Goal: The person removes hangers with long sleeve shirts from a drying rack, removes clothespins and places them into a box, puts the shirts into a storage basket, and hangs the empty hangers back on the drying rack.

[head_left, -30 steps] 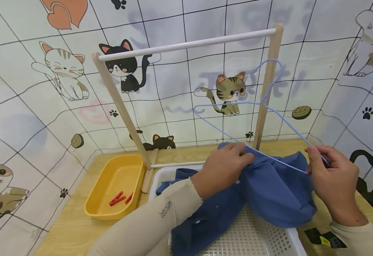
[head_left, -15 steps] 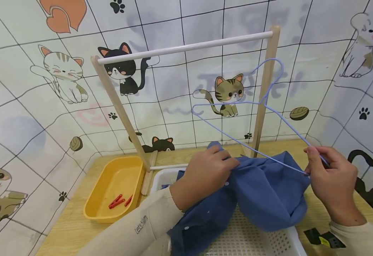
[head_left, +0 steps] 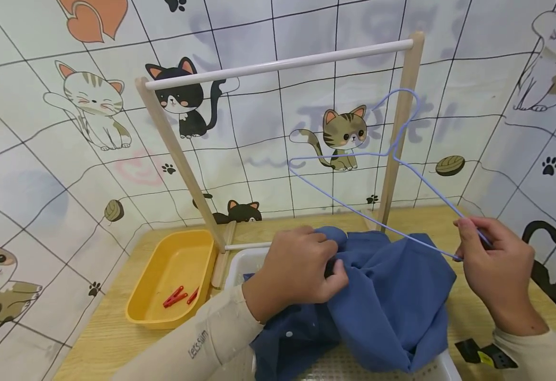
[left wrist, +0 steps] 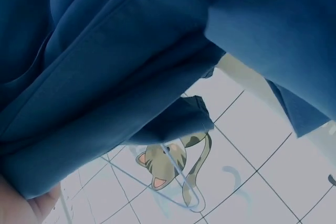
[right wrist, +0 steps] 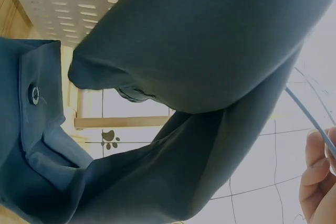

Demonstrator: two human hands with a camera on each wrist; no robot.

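Note:
A blue buttoned shirt [head_left: 392,307] hangs bunched over the white basket [head_left: 445,365]. My left hand [head_left: 302,267] grips its upper part with curled fingers; the gripped cloth is partly hidden beneath the hand. To the right, my right hand [head_left: 494,270] pinches one lower corner of a light blue wire hanger [head_left: 392,151], which is held up with its hook at the top. The hanger's bottom wire passes in front of the shirt's top edge. Cloth fills much of the left wrist view [left wrist: 115,77]. In the right wrist view, fingers [right wrist: 315,177] hold the hanger wire, and a shirt button [right wrist: 34,94] shows.
A wooden rack with a white top bar [head_left: 278,66] stands behind the basket. At the left sits a yellow tray [head_left: 178,254] holding red clothespins [head_left: 175,297]. Everything rests on a wood-grain table [head_left: 101,317] against a cat-patterned wall.
My left hand has moved left and down with the shirt, drawing the cloth away from my right hand. The right hand and the hanger stay nearly in place.

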